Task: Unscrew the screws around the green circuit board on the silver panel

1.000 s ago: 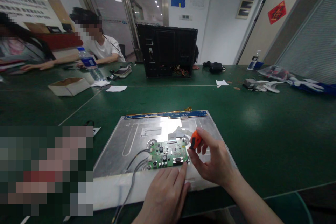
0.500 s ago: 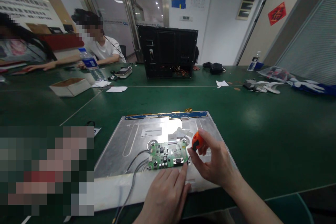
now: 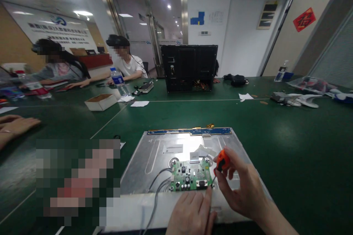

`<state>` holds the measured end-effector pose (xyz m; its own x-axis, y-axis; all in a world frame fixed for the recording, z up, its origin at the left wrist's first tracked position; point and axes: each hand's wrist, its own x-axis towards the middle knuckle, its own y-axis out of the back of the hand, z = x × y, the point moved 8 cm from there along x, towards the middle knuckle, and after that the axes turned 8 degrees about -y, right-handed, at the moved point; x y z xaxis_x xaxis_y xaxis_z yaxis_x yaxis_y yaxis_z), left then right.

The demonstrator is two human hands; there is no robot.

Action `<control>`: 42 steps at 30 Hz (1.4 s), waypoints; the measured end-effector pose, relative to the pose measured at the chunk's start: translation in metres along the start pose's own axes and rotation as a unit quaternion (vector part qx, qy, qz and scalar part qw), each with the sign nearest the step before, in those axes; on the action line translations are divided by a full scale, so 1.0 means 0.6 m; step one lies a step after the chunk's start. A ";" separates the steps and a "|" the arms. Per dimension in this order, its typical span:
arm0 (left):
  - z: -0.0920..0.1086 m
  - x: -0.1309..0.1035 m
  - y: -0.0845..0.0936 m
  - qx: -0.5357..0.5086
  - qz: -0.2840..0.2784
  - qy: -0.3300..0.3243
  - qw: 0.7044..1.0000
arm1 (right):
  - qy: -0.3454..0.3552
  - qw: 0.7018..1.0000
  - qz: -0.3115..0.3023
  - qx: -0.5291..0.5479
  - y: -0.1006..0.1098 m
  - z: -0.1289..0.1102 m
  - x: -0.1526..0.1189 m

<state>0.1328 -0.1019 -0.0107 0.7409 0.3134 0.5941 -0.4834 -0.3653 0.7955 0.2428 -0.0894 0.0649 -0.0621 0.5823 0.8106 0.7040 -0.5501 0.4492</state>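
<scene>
A green circuit board (image 3: 191,176) lies on the metal back of a flat display panel (image 3: 154,150), with grey cables (image 3: 157,187) running from its left side. My right hand (image 3: 239,187) grips an orange and black screwdriver (image 3: 223,159); its tilted shaft points at the board's lower right corner. Whether the tip sits in a screw is too small to tell. My left hand (image 3: 190,211) rests palm down on the panel's white lower strip. Its fingers are stretched out, and the index fingertip touches or nearly touches that same corner.
Behind the panel stands a black monitor housing (image 3: 190,66). A white box (image 3: 100,102), a water bottle (image 3: 120,84) and paper scraps (image 3: 139,104) are at the back left. White gloves (image 3: 306,100) lie at the right. Other people sit on the left, one hand (image 3: 20,125) resting on the green table.
The whole view has shifted, so everything appears lower and further right, and more people show at the left. Both hands keep nearly the same pose at the board's corner.
</scene>
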 end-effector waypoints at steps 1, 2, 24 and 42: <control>0.000 -0.001 0.000 0.002 0.003 -0.002 1.000 | -0.003 1.000 -0.002 0.000 -0.001 0.001 -0.001; 0.000 -0.001 -0.001 0.003 0.006 -0.004 1.000 | -0.005 1.000 -0.003 0.000 -0.001 0.003 -0.002; 0.001 -0.004 -0.006 -0.041 -0.074 0.021 0.996 | 0.004 1.000 -0.016 0.018 0.001 -0.004 0.007; 0.001 -0.006 -0.008 -0.063 -0.093 0.037 0.993 | 0.011 1.000 -0.014 0.000 -0.003 -0.001 0.000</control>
<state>0.1328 -0.1018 -0.0169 0.7888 0.4300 0.4391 -0.3999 -0.1835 0.8980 0.2410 -0.0886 0.0642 -0.0974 0.5836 0.8062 0.7019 -0.5341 0.4713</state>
